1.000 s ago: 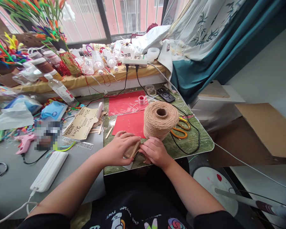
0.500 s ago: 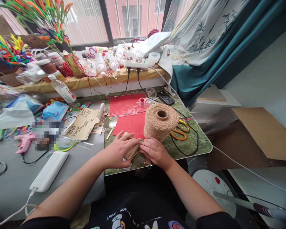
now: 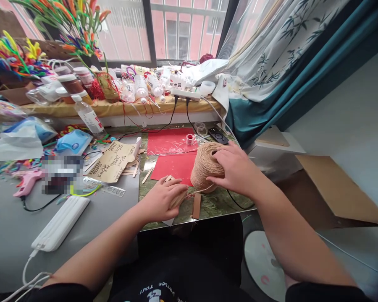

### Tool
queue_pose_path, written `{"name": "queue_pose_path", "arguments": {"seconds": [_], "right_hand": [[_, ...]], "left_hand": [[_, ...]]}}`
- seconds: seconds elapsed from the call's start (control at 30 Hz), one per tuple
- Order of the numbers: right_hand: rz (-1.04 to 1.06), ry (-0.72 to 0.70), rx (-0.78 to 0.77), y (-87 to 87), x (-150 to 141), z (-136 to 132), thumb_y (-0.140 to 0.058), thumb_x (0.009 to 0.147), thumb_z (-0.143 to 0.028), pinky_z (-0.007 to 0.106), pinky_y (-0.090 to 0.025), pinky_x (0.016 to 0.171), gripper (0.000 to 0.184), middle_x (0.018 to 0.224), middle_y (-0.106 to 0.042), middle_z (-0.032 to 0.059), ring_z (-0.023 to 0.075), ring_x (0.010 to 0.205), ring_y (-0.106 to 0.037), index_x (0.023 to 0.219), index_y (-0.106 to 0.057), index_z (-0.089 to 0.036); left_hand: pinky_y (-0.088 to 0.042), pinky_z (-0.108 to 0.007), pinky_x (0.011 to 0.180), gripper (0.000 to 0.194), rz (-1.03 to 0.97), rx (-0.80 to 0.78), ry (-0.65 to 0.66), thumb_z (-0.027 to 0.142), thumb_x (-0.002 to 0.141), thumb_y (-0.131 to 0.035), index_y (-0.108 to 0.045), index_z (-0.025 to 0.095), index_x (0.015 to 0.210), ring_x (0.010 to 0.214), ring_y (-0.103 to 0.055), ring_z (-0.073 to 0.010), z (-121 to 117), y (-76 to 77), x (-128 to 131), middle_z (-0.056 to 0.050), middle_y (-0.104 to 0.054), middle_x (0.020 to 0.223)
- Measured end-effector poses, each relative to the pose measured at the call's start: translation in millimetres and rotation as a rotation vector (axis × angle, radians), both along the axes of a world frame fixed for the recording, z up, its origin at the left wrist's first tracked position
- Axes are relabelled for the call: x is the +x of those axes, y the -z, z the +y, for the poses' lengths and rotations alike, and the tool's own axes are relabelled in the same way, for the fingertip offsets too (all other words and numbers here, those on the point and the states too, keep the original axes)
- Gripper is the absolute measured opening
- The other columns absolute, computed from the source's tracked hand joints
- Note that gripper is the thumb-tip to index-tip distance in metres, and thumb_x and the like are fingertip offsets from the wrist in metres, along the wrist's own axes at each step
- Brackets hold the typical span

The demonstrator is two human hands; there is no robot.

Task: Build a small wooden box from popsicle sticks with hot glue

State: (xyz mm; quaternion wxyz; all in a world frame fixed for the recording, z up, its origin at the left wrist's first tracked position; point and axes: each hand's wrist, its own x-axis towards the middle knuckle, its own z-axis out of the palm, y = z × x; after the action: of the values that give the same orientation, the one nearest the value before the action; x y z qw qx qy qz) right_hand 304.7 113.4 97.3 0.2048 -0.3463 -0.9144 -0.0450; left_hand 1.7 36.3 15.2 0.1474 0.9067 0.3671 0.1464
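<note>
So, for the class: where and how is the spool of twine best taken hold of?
Probably by the upper rim of the spool, from the right, fingers hooked into the core opening and thumb against the wound side: the body is broad, the opening offers an edge, and the left hand is leftward.

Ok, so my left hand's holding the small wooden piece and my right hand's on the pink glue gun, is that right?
Not the right hand: the head view shows it on the spool of twine. Your left hand is holding the small wooden piece, as you said.
</note>
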Motion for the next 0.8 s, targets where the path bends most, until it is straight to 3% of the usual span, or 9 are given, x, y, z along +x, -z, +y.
{"name": "queue_pose_path", "arguments": {"seconds": [0.13,0.23,0.3,0.4,0.53,0.67,0.73,0.8], "right_hand": [[0.02,0.035,-0.002,-0.2,-18.9,17.7,-0.086,0.08,-0.056,0.057,-0.046,0.107,0.044,0.09,-0.066,0.0071,0.0302,0.097,-0.06,0.092,-0.062,-0.021],[0.127,0.241,0.047,2.7,-46.3,32.4,-0.084,0.081,-0.06,0.048,-0.049,0.09,0.047,0.089,-0.065,0.0107,0.0323,0.097,-0.056,0.087,-0.061,-0.02],[0.136,0.388,0.072,3.8,-69.8,42.4,-0.082,0.08,-0.064,0.048,-0.048,0.088,0.05,0.092,-0.067,0.0139,0.0348,0.1,-0.056,0.088,-0.062,-0.019],[0.051,0.495,0.074,1.9,-103.0,55.4,-0.078,0.083,-0.069,0.05,-0.047,0.089,0.058,0.096,-0.07,0.0187,0.0374,0.101,-0.057,0.095,-0.067,-0.014],[-0.084,0.396,-0.018,-11.6,-119.2,69.3,-0.076,0.084,-0.069,0.051,-0.048,0.089,0.059,0.098,-0.071,0.0203,0.0385,0.104,-0.058,0.098,-0.07,-0.011],[-0.213,0.239,-0.2,-29.4,-106.4,78.1,-0.086,0.078,-0.051,0.047,-0.051,0.082,0.039,0.088,-0.069,0.0148,0.0346,0.096,-0.061,0.086,-0.071,-0.016],[-0.146,0.271,-0.138,-28.8,-98.3,71.6,-0.085,0.081,-0.044,0.05,-0.052,0.088,0.036,0.096,-0.07,0.0159,0.0358,0.101,-0.062,0.097,-0.072,-0.014],[0.014,0.24,0.042,-15.3,-90.5,52.9,-0.08,0.087,-0.039,0.057,-0.048,0.102,0.042,0.117,-0.068,0.0189,0.0389,0.117,-0.059,0.118,-0.068,-0.012]], "left_hand": [[-0.034,-0.058,0.118,0.073,-0.015,0.021,0.003,0.021,0.072,-0.062,-0.049,0.027,0.144,0.137,-0.058,-0.0349,-1.0,2.0,-0.6,-0.012,-0.067,0.14],[-0.035,-0.057,0.118,0.073,-0.023,0.023,0.01,0.021,0.073,-0.06,-0.05,0.026,0.145,0.138,-0.057,-0.0344,-1.8,0.4,-0.8,-0.011,-0.067,0.141],[-0.034,-0.056,0.119,0.073,-0.027,0.02,0.016,0.021,0.073,-0.06,-0.05,0.025,0.144,0.138,-0.057,-0.0339,-2.4,-1.6,-1.1,-0.01,-0.068,0.14],[-0.033,-0.056,0.121,0.071,-0.032,0.016,0.019,0.022,0.072,-0.06,-0.052,0.025,0.143,0.135,-0.058,-0.0337,-2.7,-3.8,-2.3,-0.01,-0.07,0.136],[-0.03,-0.057,0.124,0.072,-0.042,0.0,0.036,0.021,0.073,-0.061,-0.05,0.025,0.144,0.134,-0.06,-0.0326,-2.0,-3.3,-6.1,-0.01,-0.067,0.141],[-0.027,-0.059,0.126,0.072,-0.051,-0.014,0.063,0.022,0.074,-0.061,-0.048,0.025,0.145,0.133,-0.061,-0.0329,0.0,-1.3,-10.1,-0.01,-0.065,0.144],[-0.027,-0.06,0.126,0.071,-0.046,-0.013,0.069,0.023,0.076,-0.061,-0.047,0.025,0.146,0.133,-0.061,-0.0329,0.9,-0.6,-11.5,-0.01,-0.064,0.145],[-0.027,-0.06,0.126,0.072,-0.042,-0.012,0.067,0.023,0.077,-0.061,-0.045,0.025,0.148,0.133,-0.061,-0.0325,1.5,0.4,-12.5,-0.01,-0.064,0.146]]}}
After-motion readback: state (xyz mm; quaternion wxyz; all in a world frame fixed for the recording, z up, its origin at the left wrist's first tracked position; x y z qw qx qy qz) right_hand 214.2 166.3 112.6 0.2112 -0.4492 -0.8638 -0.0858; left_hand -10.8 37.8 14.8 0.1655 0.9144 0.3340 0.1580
